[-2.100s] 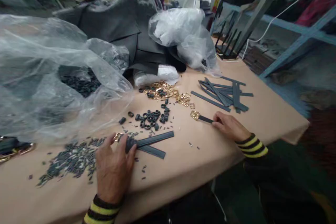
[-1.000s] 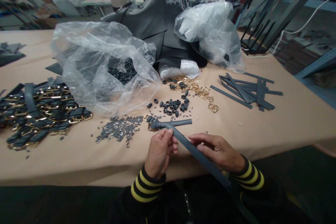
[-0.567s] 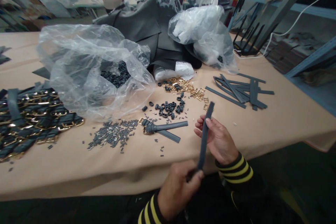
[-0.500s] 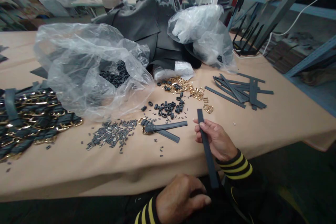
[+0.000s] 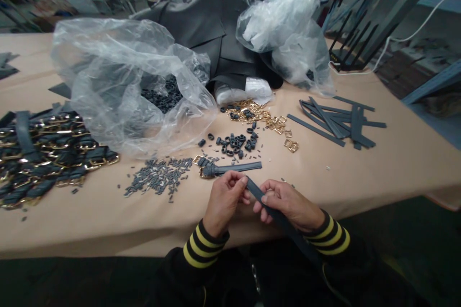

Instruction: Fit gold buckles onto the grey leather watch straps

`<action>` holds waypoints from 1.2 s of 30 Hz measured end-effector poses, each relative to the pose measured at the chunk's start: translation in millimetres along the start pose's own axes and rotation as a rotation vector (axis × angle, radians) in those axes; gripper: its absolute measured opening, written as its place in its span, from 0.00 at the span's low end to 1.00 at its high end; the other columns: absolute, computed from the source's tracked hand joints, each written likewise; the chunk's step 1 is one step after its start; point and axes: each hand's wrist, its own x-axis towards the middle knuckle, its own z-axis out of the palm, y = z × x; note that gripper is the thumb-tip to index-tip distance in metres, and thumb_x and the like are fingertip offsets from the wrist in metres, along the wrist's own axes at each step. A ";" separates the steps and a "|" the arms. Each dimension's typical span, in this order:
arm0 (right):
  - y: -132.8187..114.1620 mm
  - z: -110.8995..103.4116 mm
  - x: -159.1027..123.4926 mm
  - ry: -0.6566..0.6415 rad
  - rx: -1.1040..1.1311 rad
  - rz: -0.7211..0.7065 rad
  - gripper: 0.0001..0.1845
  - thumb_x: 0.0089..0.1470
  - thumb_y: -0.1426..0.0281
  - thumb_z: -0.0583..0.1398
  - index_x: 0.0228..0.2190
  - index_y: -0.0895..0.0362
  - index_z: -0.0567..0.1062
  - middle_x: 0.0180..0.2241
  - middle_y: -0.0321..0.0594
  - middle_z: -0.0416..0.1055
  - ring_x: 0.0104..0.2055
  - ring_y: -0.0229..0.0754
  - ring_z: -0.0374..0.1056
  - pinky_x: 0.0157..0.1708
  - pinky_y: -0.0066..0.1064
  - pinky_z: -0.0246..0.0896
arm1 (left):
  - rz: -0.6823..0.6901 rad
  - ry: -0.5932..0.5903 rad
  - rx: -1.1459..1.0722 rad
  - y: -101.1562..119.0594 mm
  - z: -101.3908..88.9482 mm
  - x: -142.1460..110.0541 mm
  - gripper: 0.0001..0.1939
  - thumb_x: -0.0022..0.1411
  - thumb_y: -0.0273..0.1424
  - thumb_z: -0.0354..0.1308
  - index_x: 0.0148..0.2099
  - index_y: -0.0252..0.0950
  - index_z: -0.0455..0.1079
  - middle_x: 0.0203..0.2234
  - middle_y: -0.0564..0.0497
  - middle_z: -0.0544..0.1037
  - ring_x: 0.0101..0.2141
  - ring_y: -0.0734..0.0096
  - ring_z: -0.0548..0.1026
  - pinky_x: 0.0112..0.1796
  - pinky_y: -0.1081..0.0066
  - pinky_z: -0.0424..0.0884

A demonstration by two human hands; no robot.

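Observation:
A dark grey leather strap (image 5: 258,193) slants between my two hands over the table's front edge. My left hand (image 5: 226,200) pinches its upper end between thumb and fingers. Further down, my right hand (image 5: 290,205) grips the same strap, thumb on top. The strap's lower end runs toward my dark sleeve and is hard to make out. Just beyond my left hand lie finished strap pieces with gold buckles (image 5: 208,169). Behind them are small dark loops (image 5: 236,144) and a heap of gold buckles (image 5: 248,111). Small grey pieces (image 5: 156,176) are scattered to their left.
More loose straps (image 5: 336,122) lie at the right. Buckled straps (image 5: 46,153) are piled at the left. Clear plastic bags (image 5: 118,86) and dark sheet material (image 5: 201,24) stand at the back, with a black router (image 5: 347,57) at the right corner.
My left hand has risen from the table edge and taken hold of the strap's upper end. My right hand has lowered slightly, tilting the strap leftward. The view has shifted a little.

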 end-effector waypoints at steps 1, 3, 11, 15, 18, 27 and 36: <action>-0.4 -0.1 0.0 0.019 -0.022 -0.007 0.13 0.49 0.64 0.59 0.32 0.60 0.64 0.27 0.39 0.72 0.22 0.32 0.66 0.24 0.25 0.62 | 0.003 0.018 -0.013 -0.5 0.4 -0.4 0.11 0.51 0.33 0.58 0.32 0.33 0.61 0.14 0.58 0.69 0.15 0.80 0.67 0.18 0.79 0.66; -1.6 1.1 0.0 0.047 -0.072 -0.047 0.12 0.49 0.64 0.60 0.30 0.61 0.66 0.26 0.37 0.71 0.22 0.32 0.65 0.24 0.25 0.61 | 0.017 0.041 -0.041 -1.7 1.9 -0.6 0.11 0.51 0.33 0.58 0.33 0.35 0.59 0.15 0.59 0.68 0.15 0.79 0.67 0.18 0.79 0.65; -6.5 5.1 -0.1 0.044 -0.079 -0.165 0.12 0.50 0.63 0.59 0.29 0.61 0.67 0.27 0.38 0.70 0.22 0.31 0.64 0.24 0.25 0.60 | 0.266 -0.014 0.391 -7.2 11.6 -15.9 0.07 0.59 0.29 0.49 0.34 0.34 0.68 0.33 0.47 0.72 0.36 0.68 0.71 0.38 0.68 0.67; -2.7 0.5 3.4 0.092 -0.145 -0.105 0.12 0.51 0.62 0.59 0.29 0.60 0.65 0.19 0.33 0.67 0.20 0.32 0.63 0.21 0.24 0.58 | 0.505 -0.070 0.599 -3.3 11.7 -28.7 0.14 0.58 0.27 0.50 0.47 0.35 0.65 0.43 0.41 0.71 0.45 0.62 0.67 0.47 0.63 0.63; -0.9 -0.6 4.4 0.073 -0.159 -0.079 0.14 0.51 0.61 0.58 0.31 0.60 0.65 0.19 0.34 0.68 0.20 0.33 0.63 0.21 0.25 0.58 | 0.462 -0.114 0.702 0.3 8.1 -28.1 0.11 0.59 0.28 0.49 0.43 0.34 0.67 0.35 0.43 0.74 0.37 0.63 0.71 0.39 0.66 0.67; -9.5 -0.5 0.7 0.050 -0.361 -0.098 0.10 0.54 0.64 0.55 0.29 0.59 0.65 0.26 0.39 0.71 0.25 0.37 0.69 0.26 0.28 0.62 | 0.155 -0.225 0.525 8.3 -0.3 -15.7 0.12 0.62 0.33 0.44 0.35 0.34 0.67 0.25 0.47 0.75 0.27 0.69 0.73 0.30 0.71 0.68; -13.9 -17.2 8.5 0.118 -0.271 -0.086 0.12 0.56 0.61 0.51 0.33 0.57 0.62 0.20 0.30 0.63 0.15 0.29 0.50 0.14 0.22 0.44 | 0.592 0.290 1.254 36.3 -34.9 43.8 0.10 0.56 0.22 0.45 0.38 0.35 0.65 0.34 0.43 0.68 0.37 0.61 0.67 0.39 0.63 0.64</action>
